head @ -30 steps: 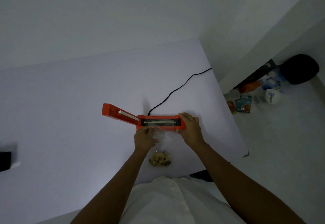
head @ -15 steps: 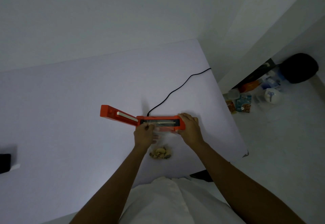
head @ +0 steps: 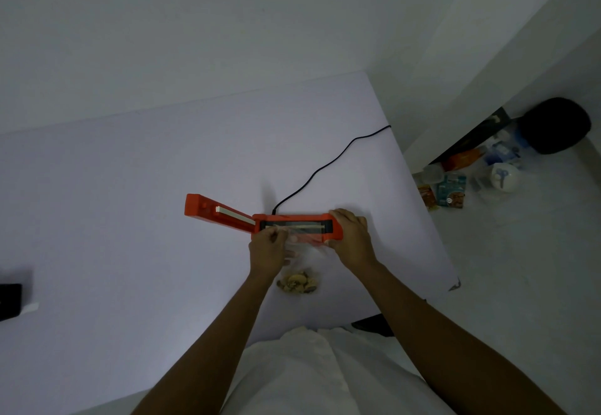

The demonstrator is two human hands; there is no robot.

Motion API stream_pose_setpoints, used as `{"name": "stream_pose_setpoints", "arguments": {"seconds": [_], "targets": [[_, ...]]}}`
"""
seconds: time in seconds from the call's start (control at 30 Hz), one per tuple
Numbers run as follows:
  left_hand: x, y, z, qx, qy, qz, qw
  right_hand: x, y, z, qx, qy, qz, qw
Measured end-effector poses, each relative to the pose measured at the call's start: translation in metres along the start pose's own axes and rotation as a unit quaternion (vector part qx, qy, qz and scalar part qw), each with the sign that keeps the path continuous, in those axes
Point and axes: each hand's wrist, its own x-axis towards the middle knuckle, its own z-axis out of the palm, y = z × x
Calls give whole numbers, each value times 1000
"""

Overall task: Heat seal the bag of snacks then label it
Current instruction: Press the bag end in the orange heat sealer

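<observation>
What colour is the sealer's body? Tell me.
Orange-red heat sealer, with a black sealing strip; the head view shows it.

One sealer, one bag, one cord — two hands.

A pale lilac table carries 1 orange heat sealer near its right side, lid swung open to the left. A black cord runs from the sealer's back to the table's far right edge. A clear bag of snacks lies just in front of the sealer, its mouth on the sealing strip. Far left of the sealer, at the frame's edge, lie a black object and a white slip.
</observation>
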Motion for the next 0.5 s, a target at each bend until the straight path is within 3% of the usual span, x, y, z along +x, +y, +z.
{"name": "stream_pose_setpoints", "arguments": {"seconds": [0.5], "targets": [[-13, 8, 5, -5, -24, 102, 994, 1, -1, -1, -3, 0, 2, 1000]]}}
